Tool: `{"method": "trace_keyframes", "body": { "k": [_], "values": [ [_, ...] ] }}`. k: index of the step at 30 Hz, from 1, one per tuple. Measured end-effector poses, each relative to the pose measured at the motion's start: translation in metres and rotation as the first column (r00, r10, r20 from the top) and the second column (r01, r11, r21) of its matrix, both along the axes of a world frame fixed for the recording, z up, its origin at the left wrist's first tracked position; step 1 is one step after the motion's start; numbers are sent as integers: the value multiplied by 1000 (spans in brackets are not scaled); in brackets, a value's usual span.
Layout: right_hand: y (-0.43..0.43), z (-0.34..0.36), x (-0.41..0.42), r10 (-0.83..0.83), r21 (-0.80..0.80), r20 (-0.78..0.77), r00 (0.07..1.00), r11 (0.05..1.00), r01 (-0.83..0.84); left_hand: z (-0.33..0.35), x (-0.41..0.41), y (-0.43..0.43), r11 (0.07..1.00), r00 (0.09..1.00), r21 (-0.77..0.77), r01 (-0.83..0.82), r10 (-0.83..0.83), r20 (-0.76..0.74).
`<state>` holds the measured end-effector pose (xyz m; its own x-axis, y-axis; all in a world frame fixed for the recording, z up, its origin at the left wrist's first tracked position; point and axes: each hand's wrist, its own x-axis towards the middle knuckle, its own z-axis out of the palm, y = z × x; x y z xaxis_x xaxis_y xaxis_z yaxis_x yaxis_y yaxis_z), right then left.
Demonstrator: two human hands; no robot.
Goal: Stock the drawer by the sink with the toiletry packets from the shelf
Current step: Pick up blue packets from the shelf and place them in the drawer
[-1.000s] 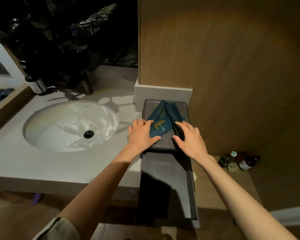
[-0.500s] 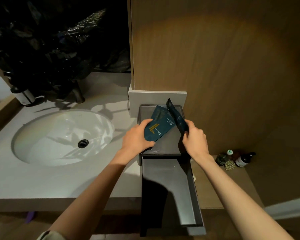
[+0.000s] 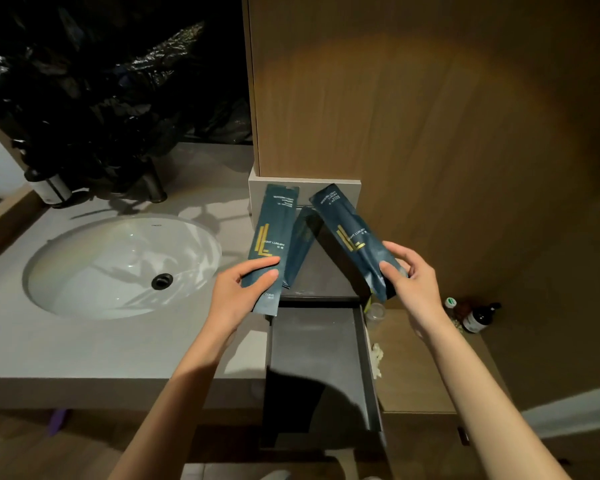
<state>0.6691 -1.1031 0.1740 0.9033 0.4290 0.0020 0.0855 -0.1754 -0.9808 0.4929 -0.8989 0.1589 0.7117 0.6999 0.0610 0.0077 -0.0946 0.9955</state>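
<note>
My left hand (image 3: pixel 240 293) grips the lower end of a dark teal toiletry packet (image 3: pixel 270 233) with a gold mark, held upright above the counter's right edge. A second teal packet (image 3: pixel 354 237) is pinched at its lower end by my right hand (image 3: pixel 409 275) and tilts up to the left. Between them a third teal packet (image 3: pixel 300 247) leans behind the first; which hand carries it I cannot tell. Below my hands the dark grey drawer (image 3: pixel 317 355) stands pulled out, and its visible floor shows no packet. Behind the packets is the grey shelf tray (image 3: pixel 326 275).
A white oval sink (image 3: pixel 118 268) sits in the grey counter at left, with a dark faucet (image 3: pixel 153 187) and black plastic bags behind. A wooden panel (image 3: pixel 430 116) rises at right. Small bottles (image 3: pixel 475 317) stand on a low wooden ledge at right.
Both hands lay flat on the packets on the tray. They have since gripped them and lifted them up and apart, one packet fanned out to each side.
</note>
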Motion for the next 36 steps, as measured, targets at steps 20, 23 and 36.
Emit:
{"method": "trace_keyframes", "body": {
  "k": [20,23,36],
  "values": [
    [-29,-9,-105,459,187,-442,771,887,-422,-1,-43,-98,948,952,-83,-306,305,-29],
    [-28,-10,-112,476,164,-436,764,877,-452,-1,-50,-96,953,954,-46,-299,298,-35],
    [7,-7,-147,344,154,-461,818,939,-308,-1,-82,-69,998,992,6,-61,62,-107]
  ]
}}
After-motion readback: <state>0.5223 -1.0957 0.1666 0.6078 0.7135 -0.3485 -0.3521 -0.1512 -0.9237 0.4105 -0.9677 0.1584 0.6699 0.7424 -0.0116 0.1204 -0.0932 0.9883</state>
